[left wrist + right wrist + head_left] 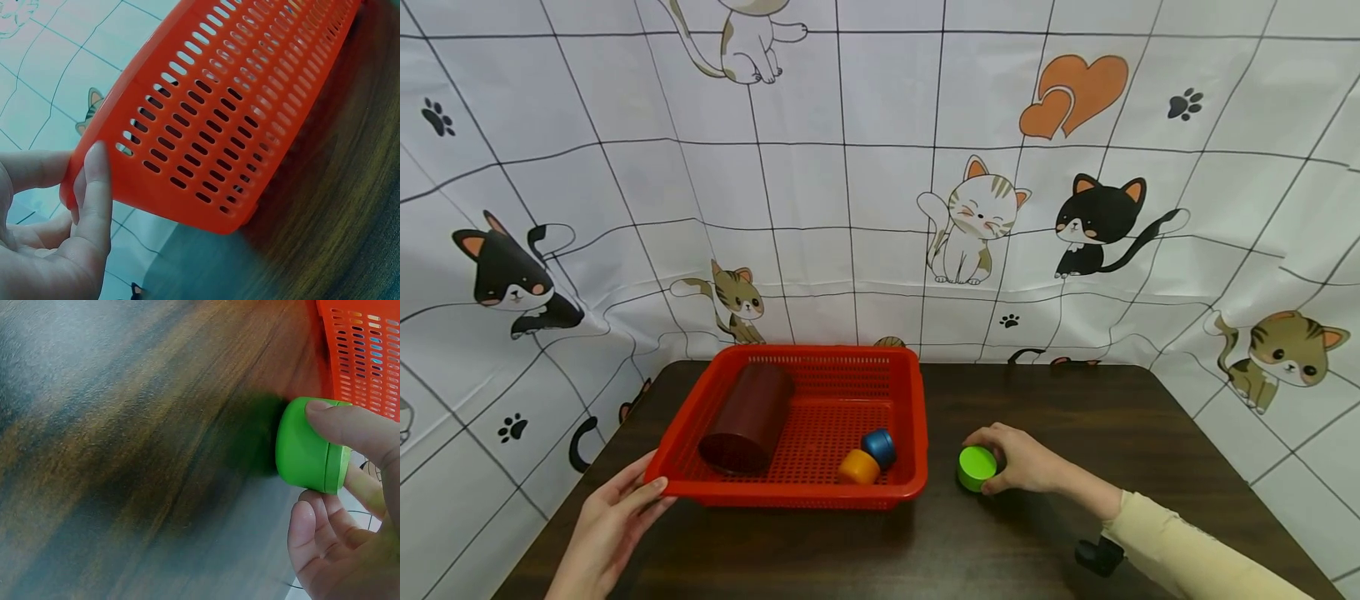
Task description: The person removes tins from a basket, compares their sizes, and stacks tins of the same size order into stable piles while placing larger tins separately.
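Observation:
In the head view, my left hand pinches the near left corner of a red plastic basket, thumb on the outer side of the rim. My right hand holds a small round green jar between thumb and fingers, just right of the basket. A seam runs round the jar in the right wrist view. Whether it touches the table cannot be told. Inside the basket lie a dark red cylinder at the left, and a blue jar beside an orange jar near the right front.
The dark wooden table reaches back to a white curtain printed with cats and grid lines. A small black object shows under the right wrist, by the pale yellow sleeve.

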`<action>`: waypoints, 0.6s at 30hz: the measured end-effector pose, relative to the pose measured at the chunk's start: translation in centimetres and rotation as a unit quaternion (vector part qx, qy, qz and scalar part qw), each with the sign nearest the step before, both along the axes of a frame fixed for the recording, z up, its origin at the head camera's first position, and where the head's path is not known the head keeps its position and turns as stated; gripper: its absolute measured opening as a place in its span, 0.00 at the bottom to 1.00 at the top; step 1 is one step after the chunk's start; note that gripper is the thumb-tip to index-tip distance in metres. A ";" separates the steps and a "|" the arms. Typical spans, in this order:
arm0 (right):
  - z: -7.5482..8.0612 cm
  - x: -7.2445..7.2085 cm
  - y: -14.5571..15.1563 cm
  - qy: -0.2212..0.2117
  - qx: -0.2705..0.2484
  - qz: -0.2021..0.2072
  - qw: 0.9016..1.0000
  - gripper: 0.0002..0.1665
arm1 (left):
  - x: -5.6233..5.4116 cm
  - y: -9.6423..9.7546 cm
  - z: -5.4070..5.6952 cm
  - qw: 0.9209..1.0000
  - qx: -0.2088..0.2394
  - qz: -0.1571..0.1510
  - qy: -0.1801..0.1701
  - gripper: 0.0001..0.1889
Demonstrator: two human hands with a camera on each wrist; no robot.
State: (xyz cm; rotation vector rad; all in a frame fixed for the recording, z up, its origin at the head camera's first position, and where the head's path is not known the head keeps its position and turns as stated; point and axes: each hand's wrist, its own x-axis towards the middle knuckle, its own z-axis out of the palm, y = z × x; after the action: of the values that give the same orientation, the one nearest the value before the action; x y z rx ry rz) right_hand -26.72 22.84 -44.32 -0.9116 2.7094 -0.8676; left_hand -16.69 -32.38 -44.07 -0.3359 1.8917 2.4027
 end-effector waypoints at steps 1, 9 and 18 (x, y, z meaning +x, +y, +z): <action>0.1 0.0 0.0 0.000 0.002 0.000 1.000 0.37 | 0.0 0.0 0.0 1.000 -0.001 0.000 0.001 0.17; 1.6 0.0 0.0 0.000 0.021 0.013 1.000 0.44 | -0.1 0.0 -0.1 1.000 -0.007 -0.002 0.010 0.17; 4.8 -0.4 0.1 0.012 0.037 0.028 0.999 0.46 | -0.1 0.0 -0.1 1.000 -0.009 -0.005 0.008 0.17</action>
State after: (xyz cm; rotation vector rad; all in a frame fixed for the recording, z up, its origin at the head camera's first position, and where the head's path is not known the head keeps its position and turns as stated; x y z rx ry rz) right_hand -27.16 22.89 -39.56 -0.9849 2.7016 -0.7457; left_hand -16.77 -32.41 -44.16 -0.3079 1.9187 2.3908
